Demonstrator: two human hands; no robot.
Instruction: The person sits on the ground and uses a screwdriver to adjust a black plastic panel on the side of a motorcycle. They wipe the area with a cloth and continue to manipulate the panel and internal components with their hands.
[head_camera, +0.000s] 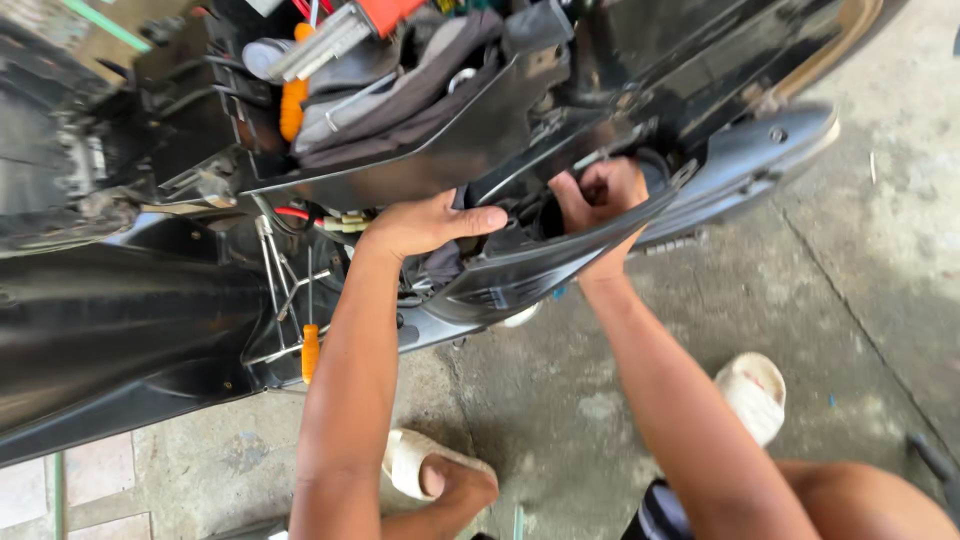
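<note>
A black scooter lies opened up in front of me, its glossy side panel (540, 265) hanging loose at the middle. My left hand (425, 225) rests flat on the panel's upper edge, thumb stretched to the right. My right hand (600, 195) reaches into the gap behind the panel, fingers curled; what they grip is hidden. Red wires and a connector (335, 220) show in the open body just left of my left hand. The underseat compartment (400, 90) above holds a grey cloth and several tools.
An orange-handled screwdriver (311, 345) hangs on a wire rack at the scooter's floorboard. A second orange-handled tool (292, 105) sits in the compartment. My sandalled feet (755, 390) stand on the concrete floor (560, 400). A dark object (930, 460) lies at the right edge.
</note>
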